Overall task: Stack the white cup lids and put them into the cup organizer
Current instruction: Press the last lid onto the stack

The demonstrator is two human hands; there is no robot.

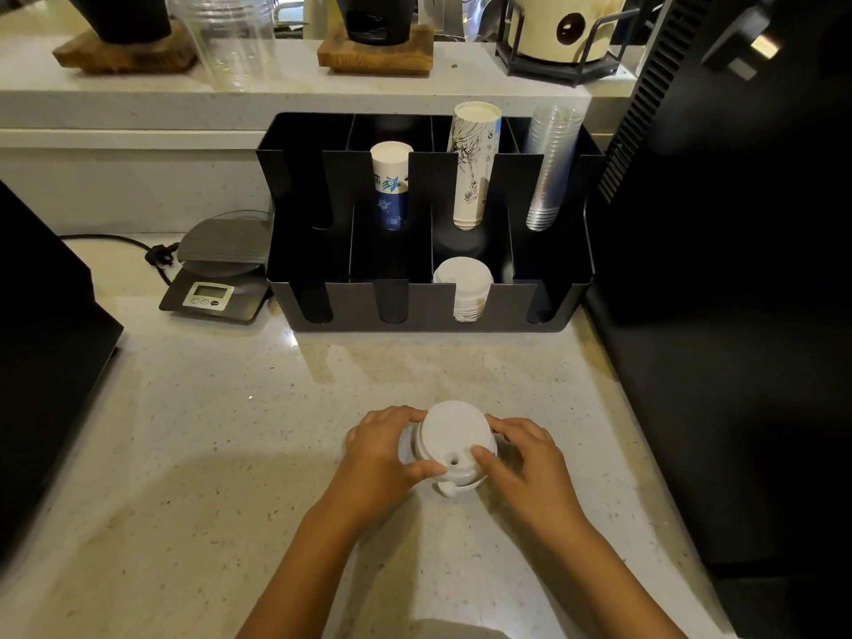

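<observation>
A small stack of white cup lids stands on the pale stone counter near me, the top lid showing its sip hole. My left hand clasps the stack from the left and my right hand from the right, thumbs on the front rim. Farther back sits the black cup organizer. Its front row holds another stack of white lids in the third slot from the left. The back row carries a blue-printed paper cup stack, a tall white printed cup stack and clear plastic cups.
A digital scale with a black cable sits left of the organizer. Dark machines flank the counter: one at the left, a tall one at the right. A raised shelf behind carries wooden bases, clear cups and a cream canister.
</observation>
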